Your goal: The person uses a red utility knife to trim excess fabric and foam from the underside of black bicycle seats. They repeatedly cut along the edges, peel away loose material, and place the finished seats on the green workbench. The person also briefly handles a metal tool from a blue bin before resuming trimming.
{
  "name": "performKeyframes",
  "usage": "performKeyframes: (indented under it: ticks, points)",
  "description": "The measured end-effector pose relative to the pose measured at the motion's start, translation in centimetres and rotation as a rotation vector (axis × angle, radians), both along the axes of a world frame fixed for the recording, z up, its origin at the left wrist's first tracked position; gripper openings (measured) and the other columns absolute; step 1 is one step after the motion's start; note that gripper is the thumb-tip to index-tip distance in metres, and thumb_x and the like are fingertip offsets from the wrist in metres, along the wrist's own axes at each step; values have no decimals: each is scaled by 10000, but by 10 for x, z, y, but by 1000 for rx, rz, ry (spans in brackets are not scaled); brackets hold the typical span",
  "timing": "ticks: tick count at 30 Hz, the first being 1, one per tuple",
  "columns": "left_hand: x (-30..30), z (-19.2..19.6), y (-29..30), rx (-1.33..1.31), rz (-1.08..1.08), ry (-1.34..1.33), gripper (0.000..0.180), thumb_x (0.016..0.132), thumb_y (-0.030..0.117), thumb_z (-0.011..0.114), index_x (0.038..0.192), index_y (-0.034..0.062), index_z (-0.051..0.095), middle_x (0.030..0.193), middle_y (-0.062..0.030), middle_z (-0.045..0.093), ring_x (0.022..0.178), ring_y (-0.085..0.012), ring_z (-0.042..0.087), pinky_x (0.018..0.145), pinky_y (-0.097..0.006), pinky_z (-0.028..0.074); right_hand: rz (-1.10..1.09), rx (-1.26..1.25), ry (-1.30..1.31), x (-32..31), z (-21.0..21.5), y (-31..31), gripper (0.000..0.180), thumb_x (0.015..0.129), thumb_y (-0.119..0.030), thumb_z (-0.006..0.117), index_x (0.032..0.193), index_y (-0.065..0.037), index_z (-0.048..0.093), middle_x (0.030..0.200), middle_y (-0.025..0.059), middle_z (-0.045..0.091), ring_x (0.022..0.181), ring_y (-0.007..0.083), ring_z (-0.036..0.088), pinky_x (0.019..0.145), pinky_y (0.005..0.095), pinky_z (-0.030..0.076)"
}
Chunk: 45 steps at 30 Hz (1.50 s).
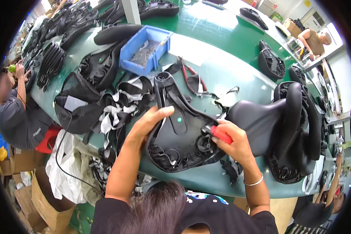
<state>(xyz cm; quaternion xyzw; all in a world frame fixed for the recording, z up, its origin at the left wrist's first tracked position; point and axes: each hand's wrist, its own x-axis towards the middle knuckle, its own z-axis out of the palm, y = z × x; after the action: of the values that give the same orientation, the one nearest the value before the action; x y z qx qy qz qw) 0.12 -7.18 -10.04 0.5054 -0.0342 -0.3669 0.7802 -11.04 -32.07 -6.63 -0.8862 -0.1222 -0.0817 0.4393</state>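
A black bicycle saddle (171, 134) lies upside down in front of me, its narrow nose pointing away and its gathered cover edge showing along the rim. My left hand (150, 123) grips the saddle's left side, with the thumb over the hollow underside and the other fingers hidden beneath. In my right hand (234, 142) is a tool with a ribbed red handle (222, 135). The tool's tip meets the saddle's right rim; its shape is too small to make out. Beyond the saddle rests a pair of red-handled pliers (194, 80).
Black and white trimmings (115, 111) heap up left of the saddle. Behind them stands a blue bin (146, 50) with scraps inside. Stacked saddles (292, 124) crowd the right side of the green table (226, 74). A co-worker (17, 109) sits at the left; others are farther off.
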Motion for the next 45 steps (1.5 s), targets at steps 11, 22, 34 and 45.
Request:
performKeyframes:
  ticks: [11, 22, 34, 45]
  points:
    - [23, 51, -26, 317, -212, -300, 492, 782, 300, 675, 1147, -8, 558, 983, -82, 613, 843, -130, 583, 747, -263, 499, 119, -746, -121, -18, 30, -29, 616, 756, -17, 577, 1347, -162, 480, 759, 89, 510, 616, 242, 543, 567, 356, 464]
    - [-30, 34, 2, 444, 204, -265, 470, 781, 345, 625, 1064, -25, 561, 900, -32, 545, 797, -104, 504, 704, -241, 413, -290, -260, 304, -123, -14, 40, 592, 852, -68, 607, 1394, -67, 368, 836, 247, 631, 621, 419, 606, 536, 452, 475]
    - [-86, -9, 25, 669, 631, -539, 641, 763, 196, 729, 1253, -45, 393, 1124, -138, 528, 980, -210, 527, 867, -372, 455, -483, 259, 132, -2, 16, 18, 492, 806, -27, 642, 1271, -3, 484, 981, 100, 651, 733, 161, 627, 671, 300, 514]
    - [-36, 17, -60, 682, -191, -1418, 99, 724, 113, 627, 801, 57, 653, 772, -89, 615, 769, -281, 550, 738, -370, 371, -183, 42, -19, -42, 17, -5, 560, 778, -46, 711, 1290, -36, 485, 989, 150, 674, 814, 217, 666, 702, 327, 529]
